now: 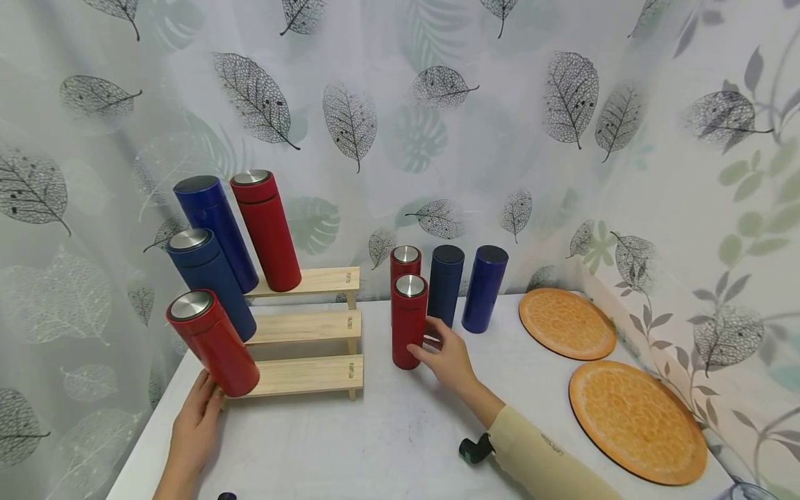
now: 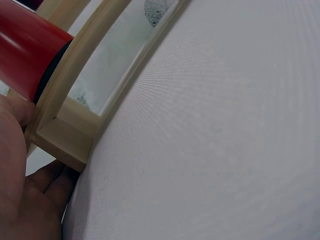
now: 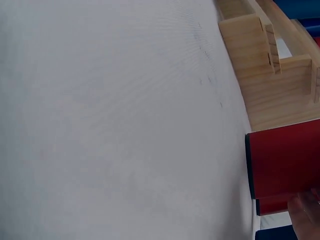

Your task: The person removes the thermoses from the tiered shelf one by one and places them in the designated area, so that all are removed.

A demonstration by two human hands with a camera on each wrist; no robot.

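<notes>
My right hand [image 1: 448,355] grips a red thermos [image 1: 409,330] with a silver lid, thumb in front and fingers round its right side. That thermos stands upright on the white table; in the right wrist view its dark base [image 3: 250,167] is at the tabletop. My left hand [image 1: 195,423] holds the left end of a three-step wooden rack [image 1: 312,375]. The left wrist view shows the thumb beside another red thermos [image 2: 30,50] and fingers partly hidden behind the rack's leg [image 2: 65,142]. On the rack's left side stand that red thermos [image 1: 215,344] and several others.
Behind the gripped thermos stand another red thermos [image 1: 406,254], a dark blue one [image 1: 446,285] and a brighter blue one [image 1: 485,288]. Two round orange-brown mats [image 1: 637,420] lie at the right. A leaf-print curtain [image 1: 400,139] hangs behind the table.
</notes>
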